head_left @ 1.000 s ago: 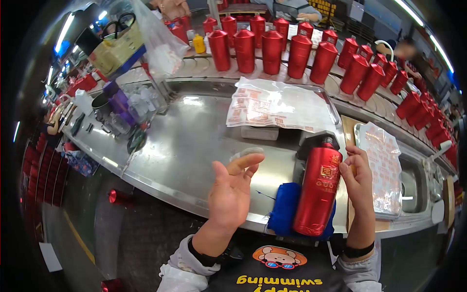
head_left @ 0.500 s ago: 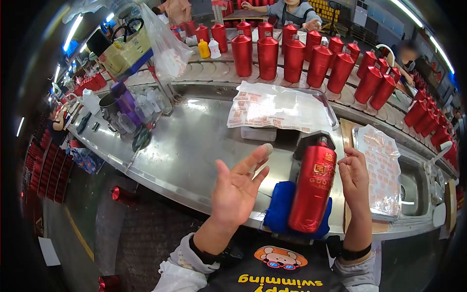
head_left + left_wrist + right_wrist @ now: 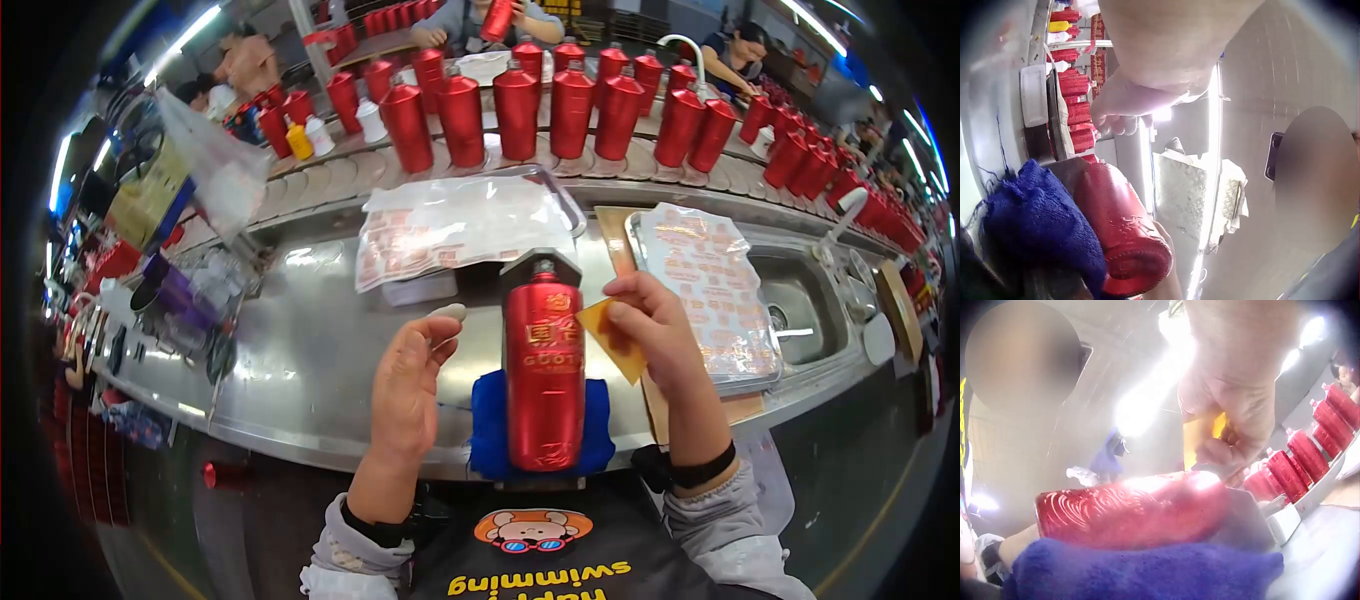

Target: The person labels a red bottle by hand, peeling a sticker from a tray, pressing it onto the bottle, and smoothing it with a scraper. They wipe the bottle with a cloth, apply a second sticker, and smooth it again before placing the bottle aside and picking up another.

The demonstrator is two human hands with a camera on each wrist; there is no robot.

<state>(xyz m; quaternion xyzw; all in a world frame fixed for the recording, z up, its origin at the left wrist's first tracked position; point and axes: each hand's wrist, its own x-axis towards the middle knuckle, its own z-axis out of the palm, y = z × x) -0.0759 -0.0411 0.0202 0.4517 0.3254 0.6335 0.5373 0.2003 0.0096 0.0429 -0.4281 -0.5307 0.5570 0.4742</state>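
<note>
A red bottle [image 3: 545,400] with gold lettering lies on its back on a blue cloth [image 3: 492,425], its neck end in a dark angular holder [image 3: 568,270]. My right hand [image 3: 660,335] pinches a thin yellow plate [image 3: 612,345] between thumb and fingers, its corner right at the bottle's upper right side. In the right wrist view the yellow plate [image 3: 1192,442] stands over the bottle [image 3: 1129,512]. My left hand [image 3: 405,385] hovers left of the bottle with loosely bent fingers and nothing in them; a pale cover sits on one fingertip.
Behind the holder lies a tray covered with a printed sheet [image 3: 465,220]. Another sheet-covered tray [image 3: 705,290] is at right, beside a sink [image 3: 805,315]. Red bottles [image 3: 515,110] line a curved conveyor at the back. Clear containers [image 3: 215,300] stand at left; people work beyond.
The head view has swung right. My right hand has turned so that the yellow plate now shows beside the bottle. The left hand's fingers have drawn in from a wider spread.
</note>
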